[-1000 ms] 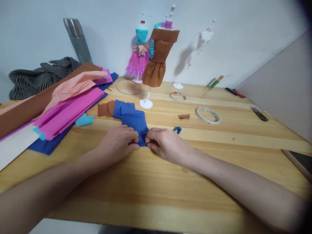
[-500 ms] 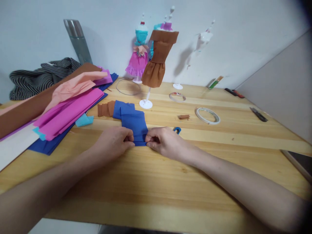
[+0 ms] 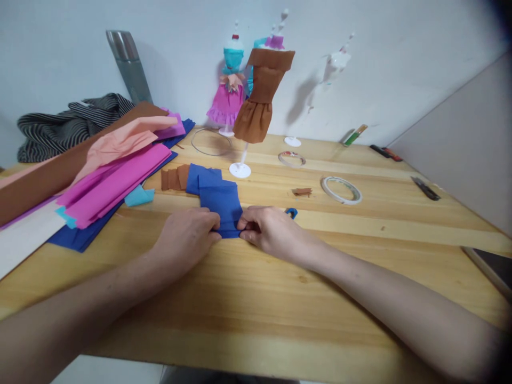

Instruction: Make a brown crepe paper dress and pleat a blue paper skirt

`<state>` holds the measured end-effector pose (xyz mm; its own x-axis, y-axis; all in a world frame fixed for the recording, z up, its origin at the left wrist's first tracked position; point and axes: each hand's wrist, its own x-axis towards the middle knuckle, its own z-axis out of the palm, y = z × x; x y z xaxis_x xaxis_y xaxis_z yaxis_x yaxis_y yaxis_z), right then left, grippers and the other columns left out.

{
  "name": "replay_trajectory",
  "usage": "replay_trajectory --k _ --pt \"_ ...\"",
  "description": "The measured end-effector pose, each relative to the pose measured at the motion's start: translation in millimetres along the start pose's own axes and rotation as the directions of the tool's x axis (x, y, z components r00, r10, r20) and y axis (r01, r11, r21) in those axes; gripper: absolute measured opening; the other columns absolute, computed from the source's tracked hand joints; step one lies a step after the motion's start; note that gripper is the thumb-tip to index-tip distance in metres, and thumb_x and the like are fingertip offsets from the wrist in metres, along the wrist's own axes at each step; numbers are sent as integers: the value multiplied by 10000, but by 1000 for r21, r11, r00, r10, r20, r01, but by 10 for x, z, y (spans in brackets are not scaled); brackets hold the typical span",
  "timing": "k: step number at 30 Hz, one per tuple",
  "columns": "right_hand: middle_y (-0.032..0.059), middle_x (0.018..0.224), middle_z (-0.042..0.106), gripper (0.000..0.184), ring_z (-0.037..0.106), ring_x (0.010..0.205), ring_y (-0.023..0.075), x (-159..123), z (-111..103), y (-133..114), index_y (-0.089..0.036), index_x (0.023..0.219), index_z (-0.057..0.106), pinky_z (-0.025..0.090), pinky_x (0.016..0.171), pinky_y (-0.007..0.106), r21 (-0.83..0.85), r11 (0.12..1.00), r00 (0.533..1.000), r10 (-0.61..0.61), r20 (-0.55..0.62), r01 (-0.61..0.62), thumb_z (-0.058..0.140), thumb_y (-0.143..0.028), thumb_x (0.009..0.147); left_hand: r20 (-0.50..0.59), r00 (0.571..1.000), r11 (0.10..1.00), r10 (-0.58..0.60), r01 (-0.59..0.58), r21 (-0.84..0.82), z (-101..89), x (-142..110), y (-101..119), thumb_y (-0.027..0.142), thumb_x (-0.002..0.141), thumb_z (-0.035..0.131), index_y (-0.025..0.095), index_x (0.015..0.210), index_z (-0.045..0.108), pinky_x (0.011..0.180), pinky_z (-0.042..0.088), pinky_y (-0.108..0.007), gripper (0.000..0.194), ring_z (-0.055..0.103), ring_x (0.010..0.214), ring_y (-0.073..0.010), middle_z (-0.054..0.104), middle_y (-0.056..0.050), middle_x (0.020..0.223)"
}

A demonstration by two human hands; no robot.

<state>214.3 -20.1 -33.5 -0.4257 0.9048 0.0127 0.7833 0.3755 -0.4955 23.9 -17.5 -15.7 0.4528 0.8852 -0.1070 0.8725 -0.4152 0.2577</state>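
A strip of blue crepe paper (image 3: 220,200) lies on the wooden table, its near edge creased into a narrow fold. My left hand (image 3: 194,229) pinches the left corner of that edge between thumb and fingers. At the right corner, my right hand (image 3: 266,226) has the same fold in a pinch. The fingertips cover both corners. Just beyond the strip lie another blue piece (image 3: 193,181) and a pleated brown paper piece (image 3: 175,178). Partly behind my right hand is a small blue-handled tool (image 3: 292,213), its kind unclear.
Folded coloured papers (image 3: 120,178) are heaped at left, near a striped cloth (image 3: 44,130) and a bottle (image 3: 130,69). A small dress form in brown paper (image 3: 266,80) stands ahead. Right of it lie a tape roll (image 3: 323,186), a cutter knife (image 3: 426,189) and a dark flat device (image 3: 494,269).
My left fingers have closed in slightly at the folded edge. The right hand keeps its pinch nearly unmoved, and the view has shifted a little.
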Motion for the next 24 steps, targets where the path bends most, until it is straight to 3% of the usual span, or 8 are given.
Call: replay_trajectory --k 8,13,16,20,24 --pt "14 782 582 84 522 670 115 -8 -28 -28 -168 729 610 349 591 219 -32 997 998 -63 18 63 577 -92 715 16 1000 1000 13 -13 7 -2 -11 15 233 783 496 198 730 607 619 336 -264 128 556 769 -168 619 -10 809" --pt "29 805 567 104 528 742 139 -54 -7 -45 -162 742 591 365 640 232 -108 983 988 -152 -11 149 537 -74 733 8 999 998 44 -44 -39 -44 23 -87 288 765 525 200 685 613 583 323 -262 147 541 690 -154 619 3 729" --pt "38 787 567 116 522 749 148 -70 8 -44 -155 737 591 364 652 239 -157 967 978 -206 -24 199 515 -69 747 -91 996 995 11 -20 -98 -124 56 -177 341 786 514 193 690 629 595 344 -259 210 543 667 -148 636 -2 705" --pt "46 757 569 142 508 718 145 -83 21 -53 -151 730 594 346 632 241 -201 956 973 -226 -32 216 482 -77 777 -290 956 980 -44 -16 -200 -191 65 -222 328 810 501 186 744 647 606 369 -249 214 551 647 -130 661 5 719" --pt "52 764 576 159 498 686 136 -89 24 -66 -149 730 586 327 596 234 -224 951 975 -222 -19 212 457 -96 805 -317 943 954 103 -183 -236 -123 43 -174 246 829 498 174 783 652 643 396 -237 176 566 678 -119 662 4 753"
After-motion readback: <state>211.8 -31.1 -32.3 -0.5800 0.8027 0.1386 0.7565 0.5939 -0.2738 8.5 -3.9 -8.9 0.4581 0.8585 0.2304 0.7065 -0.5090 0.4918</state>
